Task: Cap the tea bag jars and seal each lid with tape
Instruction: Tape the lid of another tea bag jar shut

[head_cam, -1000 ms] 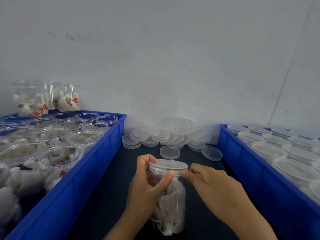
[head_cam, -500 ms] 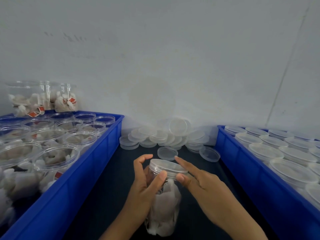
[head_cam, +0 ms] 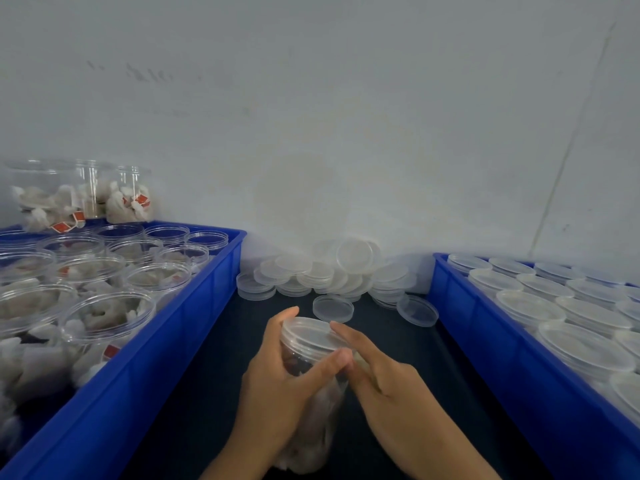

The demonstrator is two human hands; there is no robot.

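Observation:
A clear plastic jar stuffed with white tea bags sits low in the middle, tilted towards me. A clear lid sits on its mouth. My left hand grips the jar just under the lid, thumb across the front and fingers round the back. My right hand lies against the lid's right side, its straight fingers touching the rim. No tape shows in this view.
A blue crate on the left holds several uncapped jars of tea bags, with more jars stacked behind. Another blue crate on the right holds several capped jars. Loose clear lids are piled against the wall on the dark table.
The jar has tilted further towards me and its lid has turned leftward. My right hand has gone from pinching the lid's edge to laying straight fingers along it.

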